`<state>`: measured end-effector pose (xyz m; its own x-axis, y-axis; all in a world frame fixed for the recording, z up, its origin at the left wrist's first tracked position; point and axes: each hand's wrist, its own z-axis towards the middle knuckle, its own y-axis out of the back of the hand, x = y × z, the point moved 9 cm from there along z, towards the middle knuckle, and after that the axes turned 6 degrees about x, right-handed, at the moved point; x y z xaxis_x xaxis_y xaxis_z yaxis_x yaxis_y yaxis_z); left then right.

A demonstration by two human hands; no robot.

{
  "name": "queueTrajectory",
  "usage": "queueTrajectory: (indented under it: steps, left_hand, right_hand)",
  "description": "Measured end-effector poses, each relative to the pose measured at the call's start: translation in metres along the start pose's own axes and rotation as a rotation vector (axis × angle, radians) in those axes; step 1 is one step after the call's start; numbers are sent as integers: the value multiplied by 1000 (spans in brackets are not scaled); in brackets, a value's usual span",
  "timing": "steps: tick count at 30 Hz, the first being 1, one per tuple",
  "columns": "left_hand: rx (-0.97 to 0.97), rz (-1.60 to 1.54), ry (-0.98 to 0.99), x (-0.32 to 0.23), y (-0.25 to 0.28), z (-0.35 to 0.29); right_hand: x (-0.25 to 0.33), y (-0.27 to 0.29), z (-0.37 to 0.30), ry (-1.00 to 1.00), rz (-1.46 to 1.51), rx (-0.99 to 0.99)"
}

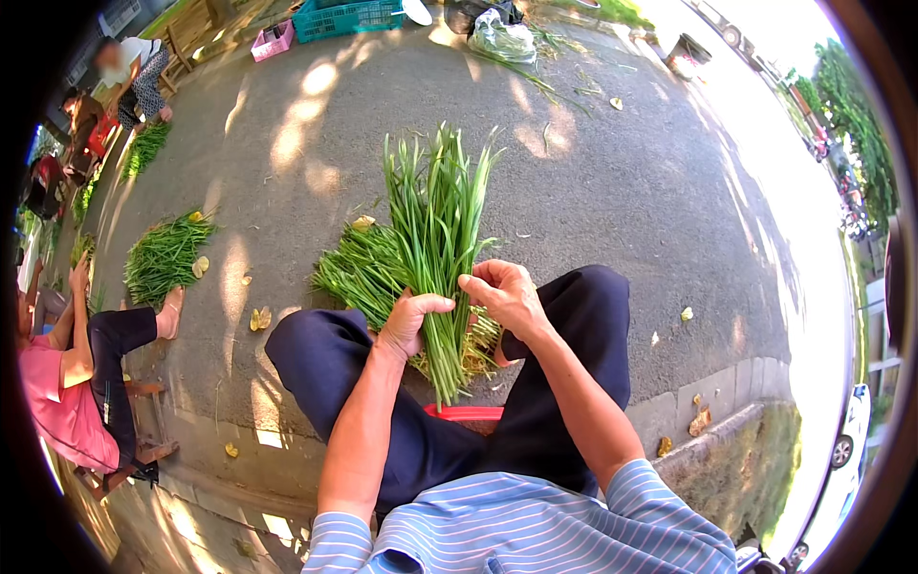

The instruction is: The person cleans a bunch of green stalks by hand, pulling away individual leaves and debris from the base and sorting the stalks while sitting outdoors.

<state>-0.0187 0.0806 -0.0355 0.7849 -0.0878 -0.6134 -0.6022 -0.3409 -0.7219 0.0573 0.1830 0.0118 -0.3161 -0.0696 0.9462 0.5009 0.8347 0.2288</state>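
Grey paved ground [593,182] lies wide and bare ahead, with a stone curb [703,407] at the right. The left hand [409,323] is wrapped tight around a bunch of long green stalks [435,239], standing upright between the knees. The right hand [507,297] pinches the stalks just beside it. A flat pile of green stalks [359,268] lies behind.

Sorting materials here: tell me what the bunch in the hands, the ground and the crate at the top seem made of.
Bunch: fresh plant matter, long green stalks and blades, matte. Ground: probably asphalt, grey and grainy. Crate: likely plastic, teal with a moulded lattice wall.
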Motion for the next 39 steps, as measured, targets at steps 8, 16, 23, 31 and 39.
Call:
queueTrajectory:
  steps: [8, 16, 23, 31, 39]
  left_hand:
    - [26, 29, -4, 1, -13, 0]
    - [-47, 7, -40, 2, 6, 2]
    - [-52, 93, -65, 0, 7, 2]
    - [-55, 125, -37, -1, 8, 2]
    - [-45, 144, 5, -1, 7, 0]
  right_hand:
    - [6, 13, -15, 158, -59, -233]
    - [49, -7, -37, 491, -455, -176]
    - [41, -18, -37, 552, -656, -155]
    - [39, -21, -38, 587, -683, -128]
    - [24, -14, -30, 528, -487, -74]
